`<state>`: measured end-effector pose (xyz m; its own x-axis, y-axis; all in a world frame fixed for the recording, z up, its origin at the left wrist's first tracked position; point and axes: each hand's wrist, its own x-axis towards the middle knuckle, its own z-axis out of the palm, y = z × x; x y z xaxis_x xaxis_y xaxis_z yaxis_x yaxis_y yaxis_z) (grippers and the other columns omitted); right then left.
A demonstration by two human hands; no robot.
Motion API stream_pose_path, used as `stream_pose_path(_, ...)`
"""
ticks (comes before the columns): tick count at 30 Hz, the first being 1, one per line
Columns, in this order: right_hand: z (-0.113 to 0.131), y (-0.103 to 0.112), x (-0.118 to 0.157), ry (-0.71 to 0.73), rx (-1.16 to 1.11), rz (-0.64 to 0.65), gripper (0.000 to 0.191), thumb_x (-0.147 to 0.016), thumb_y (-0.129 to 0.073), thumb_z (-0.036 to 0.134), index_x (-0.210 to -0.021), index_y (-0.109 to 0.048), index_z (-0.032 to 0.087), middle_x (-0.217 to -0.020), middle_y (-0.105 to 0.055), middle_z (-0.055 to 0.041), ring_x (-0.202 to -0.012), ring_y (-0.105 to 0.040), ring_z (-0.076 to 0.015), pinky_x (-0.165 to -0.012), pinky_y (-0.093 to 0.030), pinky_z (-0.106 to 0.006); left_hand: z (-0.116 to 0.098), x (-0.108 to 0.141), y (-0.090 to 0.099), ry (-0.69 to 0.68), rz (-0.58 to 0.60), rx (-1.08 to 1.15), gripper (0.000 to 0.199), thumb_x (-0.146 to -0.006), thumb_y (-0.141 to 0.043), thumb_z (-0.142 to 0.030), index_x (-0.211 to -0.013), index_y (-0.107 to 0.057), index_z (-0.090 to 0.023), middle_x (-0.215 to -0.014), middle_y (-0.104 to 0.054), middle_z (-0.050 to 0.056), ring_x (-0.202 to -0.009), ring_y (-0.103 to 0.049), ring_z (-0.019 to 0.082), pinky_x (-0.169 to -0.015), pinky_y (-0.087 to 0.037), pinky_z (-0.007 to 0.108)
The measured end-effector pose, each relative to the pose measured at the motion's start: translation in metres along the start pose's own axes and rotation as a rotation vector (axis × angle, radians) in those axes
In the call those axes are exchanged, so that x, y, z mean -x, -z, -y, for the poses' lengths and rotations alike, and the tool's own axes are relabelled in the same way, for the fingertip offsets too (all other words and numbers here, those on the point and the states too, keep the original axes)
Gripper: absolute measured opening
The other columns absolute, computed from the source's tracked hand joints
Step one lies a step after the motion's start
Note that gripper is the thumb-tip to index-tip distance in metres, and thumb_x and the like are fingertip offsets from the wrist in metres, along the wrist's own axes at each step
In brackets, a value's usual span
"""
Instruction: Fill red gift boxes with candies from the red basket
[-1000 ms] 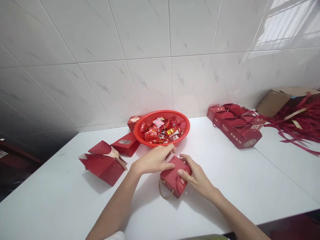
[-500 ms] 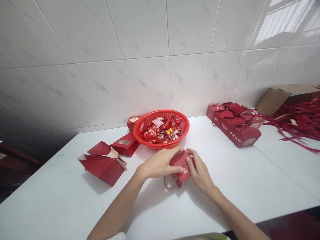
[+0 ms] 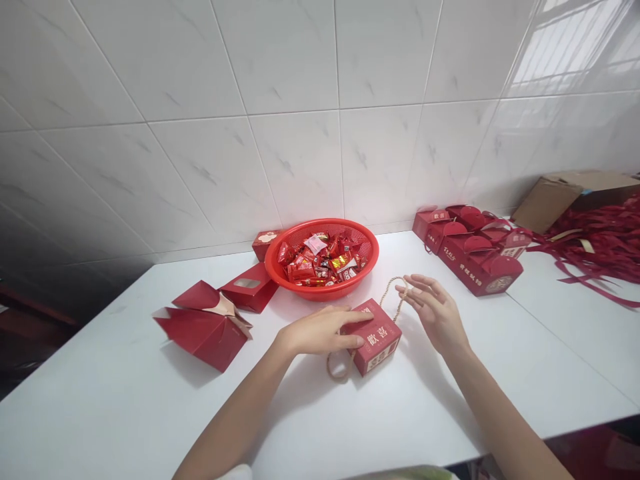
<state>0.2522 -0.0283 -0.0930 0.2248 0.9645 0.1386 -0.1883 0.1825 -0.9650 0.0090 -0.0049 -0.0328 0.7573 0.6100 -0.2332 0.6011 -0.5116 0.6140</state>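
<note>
White tabletop (image 3: 150,413) — tiled wall (image 3: 295,160) behind, hands (image 3: 335,331) on red box (image 3: 379,339).

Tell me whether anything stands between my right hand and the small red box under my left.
Only the box's own rope handle stands there, rising at your right hand's fingertips. Nothing else visible is between them; your left hand is on the box's other side.

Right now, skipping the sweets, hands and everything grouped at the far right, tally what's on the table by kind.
Red basket: 1
Red boxes: 4 (handled box, open box, windowed box, small box behind the basket)
Total: 5
</note>
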Motion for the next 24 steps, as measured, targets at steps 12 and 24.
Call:
stream_pose_path(12, 0.041, -0.044, 0.038, 0.316, 0.425, 0.412, 0.014, -0.090, -0.061, 0.035, -0.094, -0.065, 0.022, -0.099, -0.069, -0.0074, -0.085, -0.066, -0.0206, -0.078, -0.056, -0.036, -0.012, 0.000, -0.001, -0.005, -0.190, 0.112, 0.024, -0.083, -0.066, -0.038, -0.103, -0.073, -0.025, -0.109, -0.063, 0.006, -0.104, -0.058, 0.026, -0.086, -0.048, 0.035)
stream_pose_path(24, 0.024, -0.056, 0.042, 0.528, 0.580, 0.335, 0.057, -0.085, -0.063, 0.019, -0.138, -0.043, 0.028, -0.144, -0.046, -0.0120, -0.132, -0.048, -0.0274, -0.099, -0.052, -0.044, -0.031, 0.015, 0.002, -0.278, -0.289, 0.783, 0.045, -0.095, -0.056, -0.033, -0.139, -0.046, -0.026, -0.129, -0.059, 0.009, -0.113, -0.061, 0.025, -0.095, -0.052, 0.040)
